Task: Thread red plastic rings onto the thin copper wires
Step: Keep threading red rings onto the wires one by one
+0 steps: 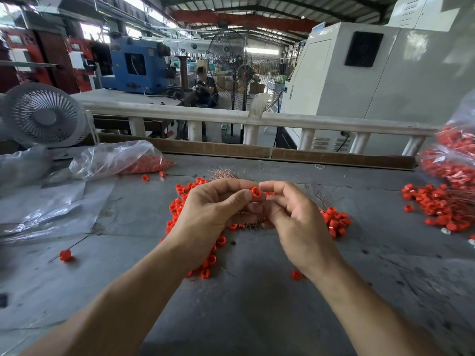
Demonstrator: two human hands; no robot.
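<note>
**Both hands meet on one red ring above the pile**

The left hand (218, 209) and the right hand (290, 214) are raised close together over the grey surface (257, 304); between them is one red ring (255, 192), pinched by the thumb and curled fingers of the left hand, with its open end turned toward the camera; the forefinger and thumb of the right hand are curled and come to the same ring from the right side, touching it or just beside it, but whether they pinch the ring or a wire I cannot tell; a thin wire at the fingertips is too fine to see clearly.

Under and behind the hands lies a loose pile of red rings (336, 219) on the surface, partly hidden by the wrists; a bundle of thin copper wires (223, 173) lies just behind the hands, on the far side of the pile.

At the left, one ring already sits on a wire (65, 255), lying alone on the surface; further back on the left a clear plastic bag (115, 160) holds more red rings; at the right edge a second heap of rings (434, 206) spreads out beside another bag (455, 155) full of them.

A small grey fan (43, 116) stands at the far left corner.
</note>
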